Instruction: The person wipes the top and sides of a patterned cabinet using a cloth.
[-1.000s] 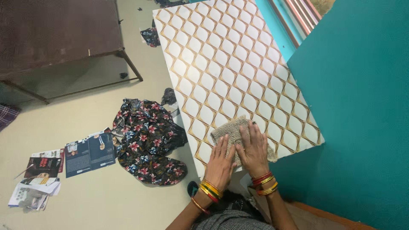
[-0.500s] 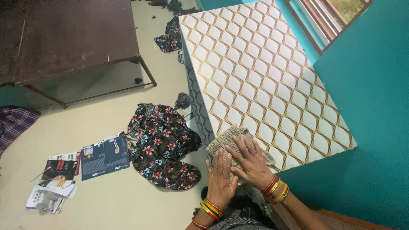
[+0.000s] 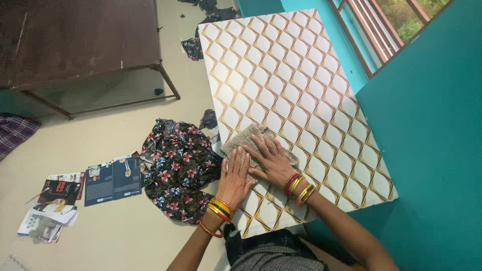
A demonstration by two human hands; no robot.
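While both palms press flat, a coarse brown burlap cloth [image 3: 253,145] lies on the white surface [image 3: 296,85] with its gold diamond pattern, just left of the frame's centre and near that surface's left edge. The left hand [image 3: 235,176] rests open with fingers stretched out and close together, its fingertips on the cloth's lower left part; it grips nothing. The right hand [image 3: 272,160] is likewise open, fingers spread, lying across the cloth's middle and right side, pressing down rather than clutching. Both wrists carry red, yellow and green bangles [image 3: 298,186].

On the floor to the left of the surface, touching its side, a dark floral fabric [image 3: 178,168] lies crumpled. Further left, at the lower left of the frame, some magazines and papers [image 3: 85,188] are scattered. A dark wooden table [image 3: 75,40] on thin metal legs fills the upper left. A teal wall [image 3: 432,140] takes up the right side, with a barred window [image 3: 381,25] at the upper right. More dark cloth scraps [image 3: 208,10] sit by the surface's far corner at the top.
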